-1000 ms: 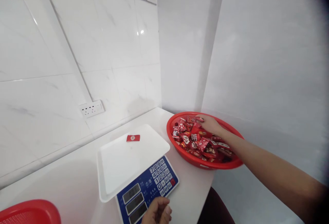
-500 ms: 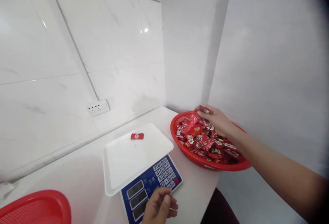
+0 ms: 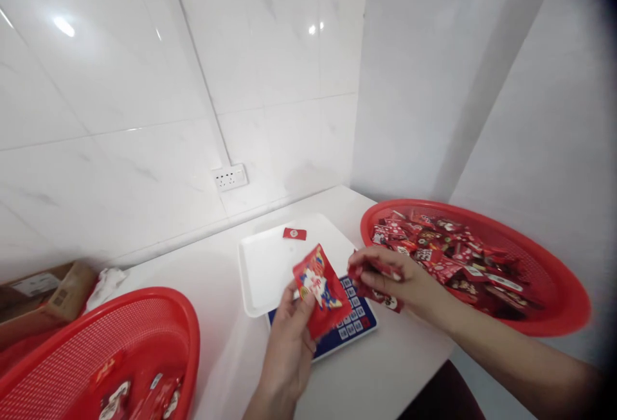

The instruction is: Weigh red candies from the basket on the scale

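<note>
At the near left sits a red basket [image 3: 193, 336] with holes in its side, and a few red wrapped bits [image 3: 116, 401] lie in the bottom of it; next to it, the person's left hand [image 3: 292, 330] is closed on a bright red packet [image 3: 322, 291], with the thumb on the front and the fingers behind; the packet has blue, white and yellow on it, and it tilts.

Just beside it, the right hand [image 3: 393, 278] is curled shut on some small red packets [image 3: 385, 301]; they stick out under the fingers, and one cannot tell how many there are.

Behind the hands, a scale [image 3: 357, 327] with blue around its number keys stands on the white surface [image 3: 222, 343]; its white tray [image 3: 260, 285] has one small red packet [image 3: 294, 233] lying flat near the back edge; to the right, a wide red bowl-like basket [image 3: 573, 298] holds a big heap of red wrapped packets [image 3: 443, 246].

Farther left are a brown box [image 3: 72, 291] and something white and crumpled [image 3: 108, 285]; a white socket [image 3: 230, 177] is on the shiny tiled wall [image 3: 279, 73].
</note>
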Demonstrator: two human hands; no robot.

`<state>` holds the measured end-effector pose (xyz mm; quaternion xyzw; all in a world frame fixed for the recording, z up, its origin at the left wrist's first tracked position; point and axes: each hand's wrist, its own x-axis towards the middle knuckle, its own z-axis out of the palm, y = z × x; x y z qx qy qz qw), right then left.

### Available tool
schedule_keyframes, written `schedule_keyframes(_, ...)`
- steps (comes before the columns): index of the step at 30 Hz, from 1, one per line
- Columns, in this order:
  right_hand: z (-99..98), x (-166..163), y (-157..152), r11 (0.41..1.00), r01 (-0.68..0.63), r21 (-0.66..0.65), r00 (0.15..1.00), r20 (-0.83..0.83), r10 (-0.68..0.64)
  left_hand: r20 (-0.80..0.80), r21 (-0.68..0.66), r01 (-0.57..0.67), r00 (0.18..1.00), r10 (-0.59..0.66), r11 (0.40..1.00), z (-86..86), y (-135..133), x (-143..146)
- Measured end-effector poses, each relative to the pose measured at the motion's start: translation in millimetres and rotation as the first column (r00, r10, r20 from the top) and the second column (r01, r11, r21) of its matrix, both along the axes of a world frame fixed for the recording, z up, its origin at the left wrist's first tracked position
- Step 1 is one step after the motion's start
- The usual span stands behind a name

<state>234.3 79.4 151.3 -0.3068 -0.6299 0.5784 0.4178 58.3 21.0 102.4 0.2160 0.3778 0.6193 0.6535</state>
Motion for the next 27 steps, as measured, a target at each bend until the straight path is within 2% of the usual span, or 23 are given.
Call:
schedule_keyframes(2, -1.6, -2.7, 5.0, 0.979, 0.120, -0.165, 0.986, -0.095, -0.137, -0.191, 0.118, -0.065, 0.978, 0.087, 0.991, 9.2, 11.8, -17.0)
schedule_keyframes(3, -2.6, -3.7, 6.3, 0.961, 0.145, -0.234, 0.976, -0.126, -0.178, -0.309, 0.160, -0.101, 0.940, 0.147, 0.982, 12.1, 16.7, -24.7)
schedule_keyframes(4, -4.0, -4.5, 6.8, 0.947, 0.154, -0.283, 0.970, -0.141, -0.200, -0.435, 0.202, -0.154, 0.871, 0.229, 0.967, 13.4, 19.9, -30.8)
schedule_keyframes(6, -8.5, -4.8, 5.1, 0.934, 0.153, -0.322, 0.968, -0.139, -0.207, -0.641, 0.311, -0.275, 0.646, 0.415, 0.910, 11.0, 18.8, -36.0)
schedule_keyframes(7, -12.0, -4.5, 3.0, 0.935, 0.152, -0.319, 0.973, -0.121, -0.199, -0.695, 0.369, -0.302, 0.538, 0.477, 0.879, 7.2, 14.2, -34.4)
schedule_keyframes(8, -16.4, -4.0, 0.3, 0.942, 0.145, -0.303, 0.981, -0.083, -0.178, -0.724, 0.401, -0.287, 0.483, 0.493, 0.870, 1.9, 7.5, -30.1)
schedule_keyframes(9, -21.7, -3.5, -2.8, 0.955, 0.134, -0.263, 0.989, -0.023, -0.145, -0.737, 0.398, -0.227, 0.498, 0.457, 0.889, -4.6, -0.8, -23.7)
schedule_keyframes(10, -28.0, -3.1, -6.4, 0.973, 0.122, -0.194, 0.992, 0.061, -0.112, -0.740, 0.362, -0.132, 0.561, 0.370, 0.923, -11.7, -9.8, -15.8)
schedule_keyframes(12, -42.7, -3.5, -13.9, 0.997, 0.073, 0.025, 0.961, 0.266, -0.077, -0.699, 0.255, 0.113, 0.707, 0.102, 0.960, -26.0, -26.2, 1.1)
schedule_keyframes(14, -58.6, -5.8, -21.3, 0.968, -0.037, 0.249, 0.886, 0.456, -0.083, -0.632, 0.207, 0.325, 0.764, -0.128, 0.923, -37.1, -36.6, 15.0)
schedule_keyframes(15, -66.1, -7.7, -24.8, 0.941, -0.095, 0.324, 0.843, 0.529, -0.097, -0.613, 0.196, 0.380, 0.767, -0.190, 0.904, -40.6, -38.9, 19.8)
schedule_keyframes(17, -78.1, -12.1, -31.0, 0.897, -0.177, 0.405, 0.773, 0.622, -0.128, -0.598, 0.145, 0.372, 0.771, -0.218, 0.917, -43.5, -38.9, 25.1)
schedule_keyframes(19, -84.7, -16.4, -35.8, 0.872, -0.207, 0.443, 0.738, 0.656, -0.158, -0.578, 0.090, 0.274, 0.797, -0.174, 0.957, -42.6, -35.6, 25.9)
schedule_keyframes(21, -86.3, -19.7, -38.5, 0.859, -0.223, 0.460, 0.740, 0.653, -0.158, -0.526, 0.069, 0.217, 0.837, -0.150, 0.974, -41.2, -32.1, 23.8)
schedule_keyframes(27, -77.5, -22.7, -33.7, 0.853, -0.315, 0.416, 0.758, 0.651, -0.037, -0.287, 0.151, 0.258, 0.935, -0.207, 0.954, -50.1, -27.6, 10.1)
